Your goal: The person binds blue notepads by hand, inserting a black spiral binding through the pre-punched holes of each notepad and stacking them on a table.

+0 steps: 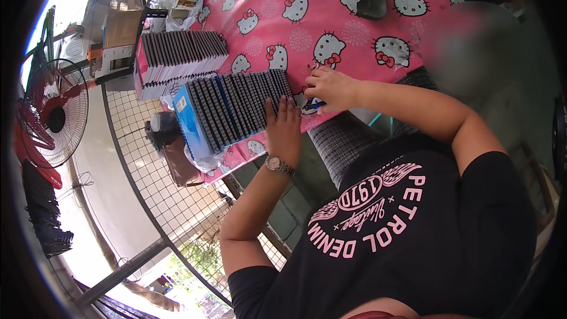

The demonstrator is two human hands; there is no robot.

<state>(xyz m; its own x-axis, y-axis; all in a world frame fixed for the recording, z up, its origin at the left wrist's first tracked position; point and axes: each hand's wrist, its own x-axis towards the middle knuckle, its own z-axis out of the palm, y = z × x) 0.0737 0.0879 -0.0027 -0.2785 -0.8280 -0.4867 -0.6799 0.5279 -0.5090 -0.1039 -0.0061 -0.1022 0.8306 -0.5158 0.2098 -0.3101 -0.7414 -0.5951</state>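
Note:
A long row of spiral-bound notebooks (236,108) stands packed together on the table, dark coil bindings facing up and a blue cover at the left end. My left hand (283,125), with a watch on its wrist, lies with fingers stretched out against the near right part of this row. Just right of the row, my right hand (331,90) is closed, fingers curled down near the table. A small dark and blue object (313,105) shows under those fingers; its kind is unclear, mostly covered by the hand.
A second row of dark-bound notebooks (183,53) stands behind. The pink patterned tablecloth (254,41) bears a dark rounded object (372,3) at the far side and plastic bags (186,0) at far left. A red fan (56,119) and a wire grid (139,165) are left.

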